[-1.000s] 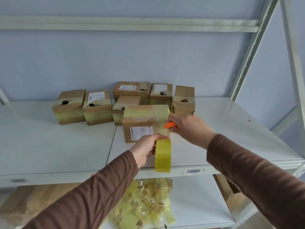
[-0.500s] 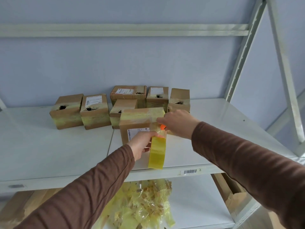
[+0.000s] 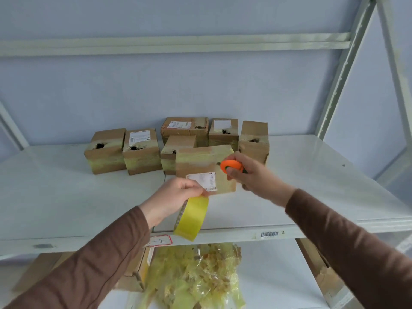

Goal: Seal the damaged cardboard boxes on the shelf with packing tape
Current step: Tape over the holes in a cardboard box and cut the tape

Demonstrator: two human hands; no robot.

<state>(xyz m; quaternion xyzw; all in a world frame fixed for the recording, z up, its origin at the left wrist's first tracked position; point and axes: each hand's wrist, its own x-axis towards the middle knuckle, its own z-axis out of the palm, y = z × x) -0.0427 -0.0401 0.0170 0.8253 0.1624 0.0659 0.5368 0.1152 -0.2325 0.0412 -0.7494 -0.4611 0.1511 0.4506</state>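
Observation:
A cardboard box [image 3: 200, 161] wrapped in yellowish tape stands at the front of the white shelf [image 3: 66, 197], its white label facing me. My left hand [image 3: 174, 197] grips a roll of yellow packing tape [image 3: 191, 217] just in front of the box's lower left corner. My right hand [image 3: 249, 175] holds a small orange cutter [image 3: 230, 166] at the box's right edge. Several more boxes [image 3: 142, 150] with dark holes stand in a row behind.
A grey upright post [image 3: 341, 70] and diagonal brace rise at the right. On the lower shelf lies a heap of crumpled yellow tape scraps [image 3: 196, 277], with flat cardboard [image 3: 327, 277] at the right and a box at the left.
The roll has come away from the box's front and sits lower left. My right hand has drawn back to the right and turned, showing the orange cutter plainly.

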